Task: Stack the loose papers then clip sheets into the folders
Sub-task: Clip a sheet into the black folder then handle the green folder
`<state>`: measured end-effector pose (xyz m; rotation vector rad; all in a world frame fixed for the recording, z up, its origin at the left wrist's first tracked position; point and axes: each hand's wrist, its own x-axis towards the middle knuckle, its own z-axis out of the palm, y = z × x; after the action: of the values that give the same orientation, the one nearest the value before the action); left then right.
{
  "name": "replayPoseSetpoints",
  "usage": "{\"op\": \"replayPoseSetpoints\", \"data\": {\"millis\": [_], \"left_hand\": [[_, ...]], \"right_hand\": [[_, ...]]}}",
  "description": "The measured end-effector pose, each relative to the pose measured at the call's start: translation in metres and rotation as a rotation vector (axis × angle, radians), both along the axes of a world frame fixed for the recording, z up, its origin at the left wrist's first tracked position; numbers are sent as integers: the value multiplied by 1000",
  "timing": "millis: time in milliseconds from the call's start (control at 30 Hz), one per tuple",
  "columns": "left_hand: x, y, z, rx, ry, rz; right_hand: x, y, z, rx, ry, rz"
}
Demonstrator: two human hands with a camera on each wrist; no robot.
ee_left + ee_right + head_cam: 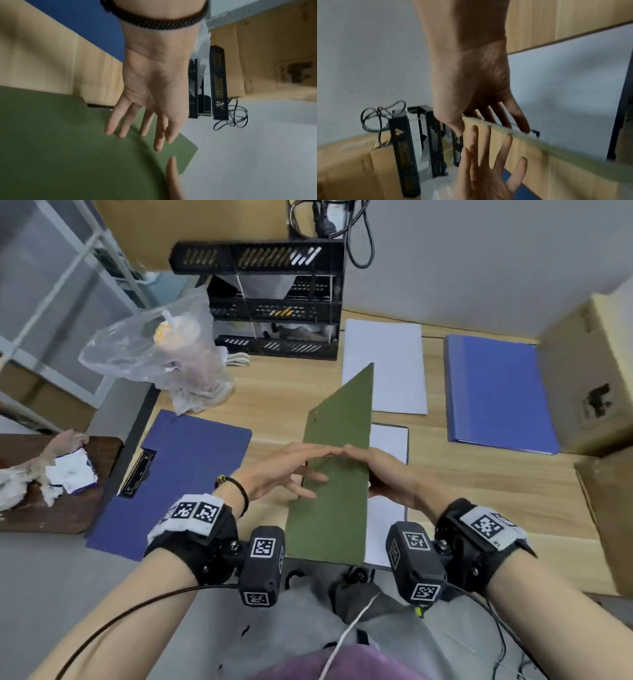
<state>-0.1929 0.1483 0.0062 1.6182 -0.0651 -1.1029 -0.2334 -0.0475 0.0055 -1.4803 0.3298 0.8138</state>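
Note:
A green folder (pixel 329 525) lies at the desk's front centre with its cover raised steeply on edge. White sheets (pixel 387 518) lie inside it, under the cover. My left hand (pixel 291 470) rests with straight, spread fingers on the cover's outer face (pixel 51 135). My right hand (pixel 380 470) pinches the cover's top edge (pixel 539 142), thumb on the near side and fingers behind. A loose white sheet (pixel 383 364) lies behind the folder. A shut blue folder (pixel 496 392) is at the right and a dark blue clip folder (pixel 185 474) lies open at the left.
A black stacked paper tray (pixel 274 302) stands at the back of the desk. A plastic bag with a cup (pixel 164 350) sits back left. Cardboard boxes (pixel 589 371) line the right side. Crumpled tissue (pixel 51 474) lies on a brown board at far left.

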Motion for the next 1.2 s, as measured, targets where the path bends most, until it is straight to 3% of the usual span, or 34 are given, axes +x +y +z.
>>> {"op": "replayPoseSetpoints", "data": {"millis": [67,200,333,467,667,1033,1200], "left_hand": [[0,-22,-10,29,0,-40],[4,-39,-47,193,-104,53],[1,-27,-74,325,-93,274],[-4,-9,-95,460,13,449],[-14,-16,-103,505,23,377],[-26,-1,-95,220,25,274],[-18,15,-80,94,19,383]], "right_hand": [[-13,-27,-15,-75,12,-79],[-44,-77,-42,-165,-5,-197],[-69,-109,-80,-214,152,-303],[-77,-110,-109,-165,267,-384],[-72,-94,-109,-114,244,-357],[-80,-70,-111,-168,223,-423],[-85,-56,-111,-217,182,-526]]}}
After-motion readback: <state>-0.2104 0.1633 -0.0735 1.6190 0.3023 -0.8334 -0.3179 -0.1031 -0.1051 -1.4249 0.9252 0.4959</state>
